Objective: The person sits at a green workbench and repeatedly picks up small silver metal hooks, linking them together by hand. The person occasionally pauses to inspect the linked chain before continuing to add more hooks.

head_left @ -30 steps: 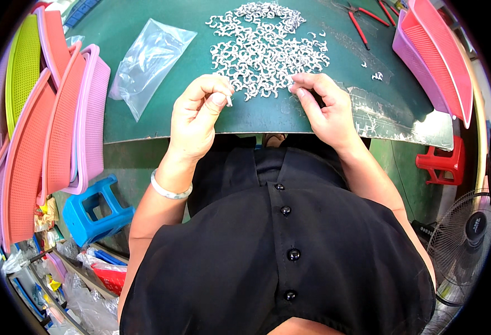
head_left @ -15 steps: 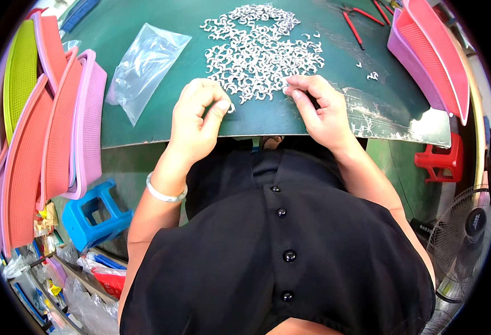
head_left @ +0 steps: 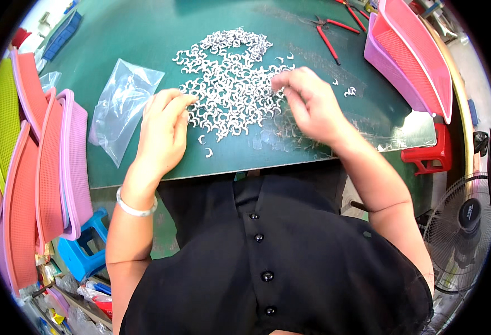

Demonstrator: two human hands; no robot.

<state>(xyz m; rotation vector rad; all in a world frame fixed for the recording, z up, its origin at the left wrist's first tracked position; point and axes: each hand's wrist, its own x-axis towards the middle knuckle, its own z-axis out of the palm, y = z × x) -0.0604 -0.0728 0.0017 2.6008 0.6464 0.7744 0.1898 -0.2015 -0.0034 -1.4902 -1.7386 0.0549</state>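
Observation:
A spread heap of small silvery crescent-shaped pieces [head_left: 229,92] lies on the green tabletop [head_left: 212,167]. My left hand [head_left: 164,131] rests at the heap's left edge, its fingers stretched toward the pieces and the thumb a little apart. At the right edge of the heap, my right hand [head_left: 315,106] has bent fingers over the pieces. Its fingertips are blurred, so whether a piece is between them does not show. One loose crescent [head_left: 209,152] lies close to the table's front edge. A clear plastic bag [head_left: 125,106] lies flat beside my left hand.
Red-handled pliers [head_left: 329,42] lie at the back right, with another pair beyond. Pink and purple baskets [head_left: 410,61] stand at the right; several stacked baskets [head_left: 50,167] line the left. A blue stool [head_left: 83,251], red stool [head_left: 429,151] and fan [head_left: 463,223] stand below the table.
The view has shifted, so the heap sits lower and more to the left. My left hand has gone from a pinch to stretched fingers at the heap; my right hand has reached farther over it.

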